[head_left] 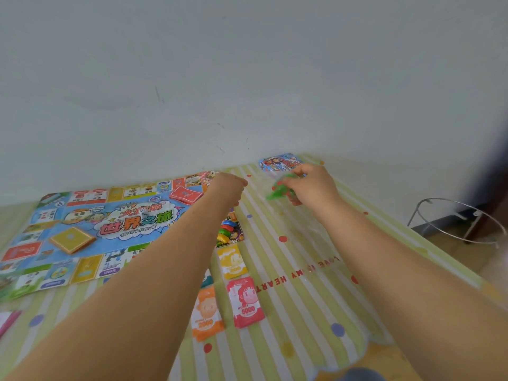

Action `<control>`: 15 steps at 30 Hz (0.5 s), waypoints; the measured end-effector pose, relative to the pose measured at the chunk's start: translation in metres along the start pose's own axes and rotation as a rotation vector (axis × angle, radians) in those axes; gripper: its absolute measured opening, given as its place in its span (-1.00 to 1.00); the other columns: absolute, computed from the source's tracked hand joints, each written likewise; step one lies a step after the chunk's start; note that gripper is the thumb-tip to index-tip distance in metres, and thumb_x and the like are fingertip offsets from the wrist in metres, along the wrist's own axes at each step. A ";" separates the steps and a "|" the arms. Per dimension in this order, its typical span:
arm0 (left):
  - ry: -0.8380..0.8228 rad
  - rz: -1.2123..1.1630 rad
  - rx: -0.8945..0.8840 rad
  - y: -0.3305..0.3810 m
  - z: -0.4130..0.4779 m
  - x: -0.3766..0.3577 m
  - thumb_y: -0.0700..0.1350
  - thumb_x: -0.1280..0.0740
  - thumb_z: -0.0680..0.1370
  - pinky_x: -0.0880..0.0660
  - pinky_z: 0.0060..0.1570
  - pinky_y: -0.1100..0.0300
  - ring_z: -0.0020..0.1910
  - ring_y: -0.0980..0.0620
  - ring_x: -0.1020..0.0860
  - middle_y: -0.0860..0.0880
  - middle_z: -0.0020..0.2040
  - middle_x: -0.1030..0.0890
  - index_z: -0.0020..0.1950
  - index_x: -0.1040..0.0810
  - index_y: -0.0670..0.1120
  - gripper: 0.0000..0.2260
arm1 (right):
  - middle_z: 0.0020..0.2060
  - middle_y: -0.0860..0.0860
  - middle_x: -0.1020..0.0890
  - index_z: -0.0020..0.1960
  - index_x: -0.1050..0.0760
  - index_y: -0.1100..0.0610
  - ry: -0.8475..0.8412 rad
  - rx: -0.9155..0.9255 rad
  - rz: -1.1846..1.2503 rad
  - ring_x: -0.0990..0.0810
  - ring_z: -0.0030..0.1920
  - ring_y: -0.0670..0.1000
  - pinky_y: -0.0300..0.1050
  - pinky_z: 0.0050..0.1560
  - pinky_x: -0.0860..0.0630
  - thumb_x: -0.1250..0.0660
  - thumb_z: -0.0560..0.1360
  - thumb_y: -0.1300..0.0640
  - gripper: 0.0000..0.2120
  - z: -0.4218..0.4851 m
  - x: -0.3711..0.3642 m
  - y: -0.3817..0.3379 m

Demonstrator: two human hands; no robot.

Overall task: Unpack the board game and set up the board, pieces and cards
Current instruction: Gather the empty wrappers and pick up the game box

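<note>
Striped yellow-green tablecloth (297, 312) printed "LOVE IS MY HEART" covers the table. At the left the board (82, 237), titled 世界之旅, lies flat. Near its right edge sit banknote stacks marked 5000 (246, 302) and 2000 (206, 314). Far right, the right hand (313, 185) pinches a blurred green bag (279, 189). The left hand (228, 187) is curled, and I cannot tell whether it holds anything.
</note>
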State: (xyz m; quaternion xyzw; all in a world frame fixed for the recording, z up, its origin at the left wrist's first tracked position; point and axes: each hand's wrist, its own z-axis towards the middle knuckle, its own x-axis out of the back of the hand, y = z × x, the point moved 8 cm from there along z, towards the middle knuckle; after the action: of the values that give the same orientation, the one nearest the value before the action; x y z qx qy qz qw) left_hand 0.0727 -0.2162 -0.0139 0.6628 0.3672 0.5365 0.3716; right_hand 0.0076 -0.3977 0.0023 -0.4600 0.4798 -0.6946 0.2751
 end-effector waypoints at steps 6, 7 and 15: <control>0.009 0.074 -0.079 -0.003 0.004 0.003 -0.33 -0.15 0.58 -0.52 0.14 0.06 -0.01 -0.04 -0.51 -0.16 0.19 -0.57 0.27 -0.53 -0.19 -0.69 | -0.18 0.09 -0.66 -0.02 -0.57 0.14 0.020 0.086 -0.198 -0.64 -0.12 0.14 0.09 -0.02 -0.58 -0.32 0.48 0.12 -0.87 0.006 -0.007 -0.019; 0.017 0.073 -0.090 -0.004 0.003 0.004 -0.34 -0.14 0.58 -0.52 0.15 0.07 0.01 -0.04 -0.53 -0.15 0.21 -0.57 0.27 -0.53 -0.16 -0.67 | -0.16 0.08 -0.65 0.02 -0.56 0.13 0.020 0.094 -0.216 -0.64 -0.10 0.13 0.04 -0.05 -0.58 -0.30 0.49 0.12 -0.85 0.007 -0.007 -0.023; -0.019 0.041 -0.184 0.002 0.005 0.005 -0.38 -0.13 0.55 -0.49 0.19 0.09 0.20 -0.02 -0.51 -0.05 0.29 -0.52 0.35 -0.48 -0.05 -0.56 | -0.06 -0.01 -0.51 0.15 -0.53 0.16 0.038 0.158 -0.325 -0.46 -0.06 0.01 -0.16 -0.07 -0.38 -0.27 0.51 0.19 -0.77 0.018 -0.012 -0.042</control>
State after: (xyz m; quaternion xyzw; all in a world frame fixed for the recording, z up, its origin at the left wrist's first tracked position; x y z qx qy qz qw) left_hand 0.0781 -0.2127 -0.0108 0.6383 0.2991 0.5692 0.4233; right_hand 0.0318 -0.3789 0.0383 -0.4954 0.3482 -0.7739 0.1854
